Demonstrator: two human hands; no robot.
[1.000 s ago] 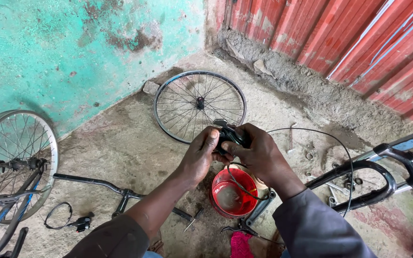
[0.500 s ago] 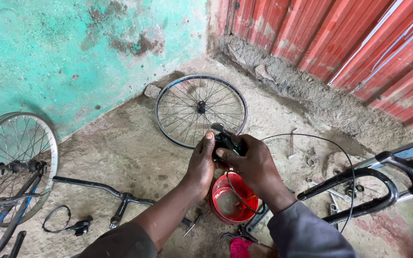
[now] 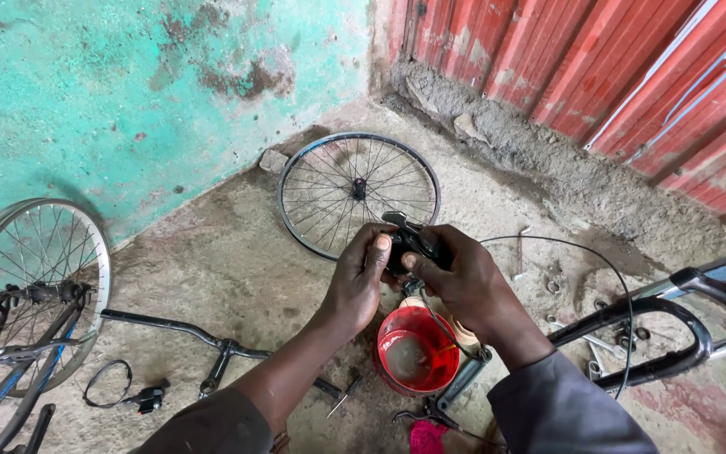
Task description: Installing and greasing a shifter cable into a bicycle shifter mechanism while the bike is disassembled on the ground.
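Red plastic marks the nearest thing, a small tub (image 3: 418, 351) on the concrete floor (image 3: 237, 261) just below both hands, with a screwdriver (image 3: 342, 395) and pliers (image 3: 430, 414) lying beside it. Above the tub the left hand (image 3: 359, 273) and the right hand (image 3: 460, 282) are closed together round a small black part (image 3: 413, 244), probably a brake lever or shifter, though the fingers hide most of it; the left thumb presses its side while the right hand cups it from beneath. A thin cable (image 3: 581, 252) arcs away from the part towards the black bicycle frame (image 3: 665, 336) on the right. Left of the arms lies a handlebar (image 3: 186, 336), then a spoked wheel (image 3: 31, 290) standing by the green wall (image 3: 128, 101). Farther off, a bare rim (image 3: 359, 193) lies flat before the red corrugated sheeting (image 3: 598, 76). If either grip slackens, the part could drop into the tub, and the springy cable could whip loose.
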